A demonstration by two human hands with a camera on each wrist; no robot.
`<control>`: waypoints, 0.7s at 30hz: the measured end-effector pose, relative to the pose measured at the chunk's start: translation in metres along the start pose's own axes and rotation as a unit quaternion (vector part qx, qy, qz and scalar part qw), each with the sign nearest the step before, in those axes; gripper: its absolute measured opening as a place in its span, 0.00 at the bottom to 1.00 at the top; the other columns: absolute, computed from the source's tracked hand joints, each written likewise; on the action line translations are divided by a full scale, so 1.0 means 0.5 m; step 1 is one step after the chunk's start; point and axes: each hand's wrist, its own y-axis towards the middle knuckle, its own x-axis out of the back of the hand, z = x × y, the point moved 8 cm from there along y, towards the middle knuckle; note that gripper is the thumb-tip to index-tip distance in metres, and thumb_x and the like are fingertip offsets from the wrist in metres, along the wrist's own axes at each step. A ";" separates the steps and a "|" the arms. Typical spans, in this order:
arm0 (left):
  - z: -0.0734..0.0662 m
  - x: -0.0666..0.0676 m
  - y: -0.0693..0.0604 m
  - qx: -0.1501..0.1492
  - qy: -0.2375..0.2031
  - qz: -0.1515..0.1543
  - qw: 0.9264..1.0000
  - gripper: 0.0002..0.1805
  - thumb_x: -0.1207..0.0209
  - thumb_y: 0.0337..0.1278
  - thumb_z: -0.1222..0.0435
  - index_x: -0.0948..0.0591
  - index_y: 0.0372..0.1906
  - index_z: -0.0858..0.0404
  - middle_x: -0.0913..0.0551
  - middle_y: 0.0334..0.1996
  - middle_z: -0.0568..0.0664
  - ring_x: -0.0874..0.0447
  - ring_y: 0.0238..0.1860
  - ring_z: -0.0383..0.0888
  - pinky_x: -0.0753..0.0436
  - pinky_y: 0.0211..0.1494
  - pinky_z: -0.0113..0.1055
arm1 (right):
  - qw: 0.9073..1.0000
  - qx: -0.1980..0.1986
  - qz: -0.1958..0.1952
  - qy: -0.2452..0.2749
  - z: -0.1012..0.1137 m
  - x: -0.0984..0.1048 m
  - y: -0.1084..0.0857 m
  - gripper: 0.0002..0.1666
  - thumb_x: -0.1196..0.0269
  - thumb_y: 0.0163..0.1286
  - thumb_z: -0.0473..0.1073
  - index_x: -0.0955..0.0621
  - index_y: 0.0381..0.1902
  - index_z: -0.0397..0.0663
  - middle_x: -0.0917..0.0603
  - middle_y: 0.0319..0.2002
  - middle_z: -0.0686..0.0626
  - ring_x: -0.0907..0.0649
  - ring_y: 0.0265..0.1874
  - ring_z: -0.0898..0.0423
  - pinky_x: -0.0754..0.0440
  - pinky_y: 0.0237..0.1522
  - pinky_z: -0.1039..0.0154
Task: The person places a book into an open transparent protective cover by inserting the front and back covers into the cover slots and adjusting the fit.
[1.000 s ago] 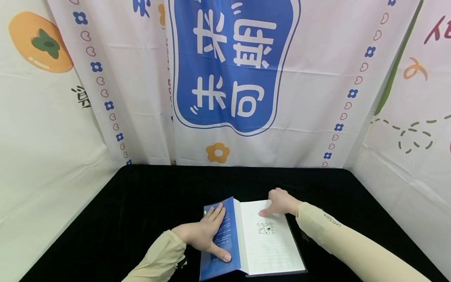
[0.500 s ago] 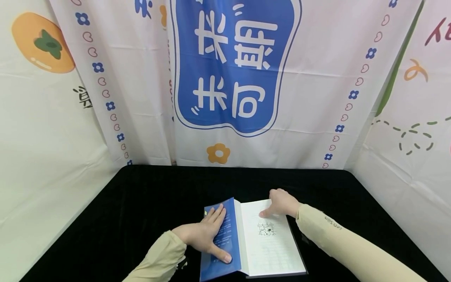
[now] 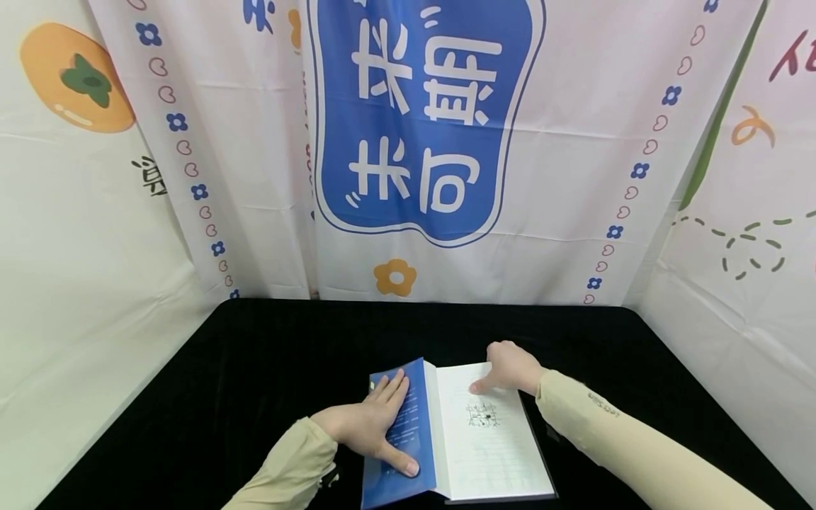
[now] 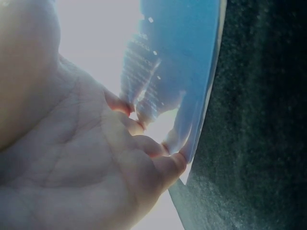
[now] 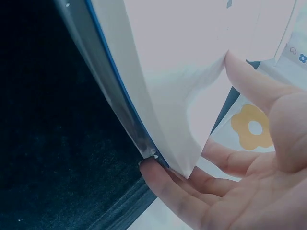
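- The left hand (image 3: pixel 372 425) has its grip spread and pressing on the blue cover (image 3: pixel 389 489), fingers pointing toward 1 o'clock, thumb well apart toward 4 o'clock.
- The right hand (image 3: pixel 510 367) has a pinching grip on the far edge of the blue-covered book (image 3: pixel 516 474): thumb on top of the white page (image 3: pixel 462 446), fingers curled beneath, parted only by the book's thickness. From its wrist, I see one fingertip at the book's corner.
- The book lies on the black-topped counter (image 3: pixel 274 368), toward its 6 o'clock side. Within the book, the cover is at 9 o'clock and the page at 3; the left hand sits at 9, the right at 1.
- A black line drawing (image 3: pixel 482 416) shows on the page, just below the right thumb.
- Half a second ago everything looked practically the same: both grips have stayed put, and the cover and page rest as before.
- Since a second ago, the whole head view has shifted very slightly, backdrop (image 3: pixel 255 177) included.
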 end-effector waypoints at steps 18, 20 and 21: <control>0.002 -0.001 -0.001 0.000 -0.002 0.007 1.000 0.72 0.33 0.41 0.32 0.61 0.78 0.66 0.67 0.78 0.60 0.70 0.75 0.62 0.53 0.73 0.57 | 0.999 -0.005 -0.025 0.028 -0.003 0.007 -0.010 0.32 0.18 0.44 0.53 0.21 0.34 0.37 0.26 0.32 0.46 0.27 0.31 0.50 0.24 0.32 0.57; 0.003 -0.001 0.000 -0.001 -0.001 0.007 1.000 0.72 0.34 0.41 0.31 0.60 0.78 0.66 0.66 0.78 0.59 0.70 0.75 0.62 0.52 0.72 0.57 | 0.998 -0.002 -0.034 0.050 -0.008 0.008 -0.010 0.31 0.18 0.44 0.51 0.21 0.35 0.36 0.25 0.30 0.46 0.26 0.29 0.51 0.24 0.30 0.58; 0.003 -0.001 0.001 -0.001 0.000 0.006 1.000 0.72 0.34 0.41 0.31 0.60 0.78 0.66 0.66 0.78 0.59 0.69 0.75 0.62 0.52 0.72 0.57 | 0.997 -0.001 -0.039 0.064 -0.011 0.010 -0.011 0.30 0.18 0.44 0.49 0.21 0.35 0.36 0.24 0.30 0.46 0.25 0.28 0.52 0.23 0.29 0.59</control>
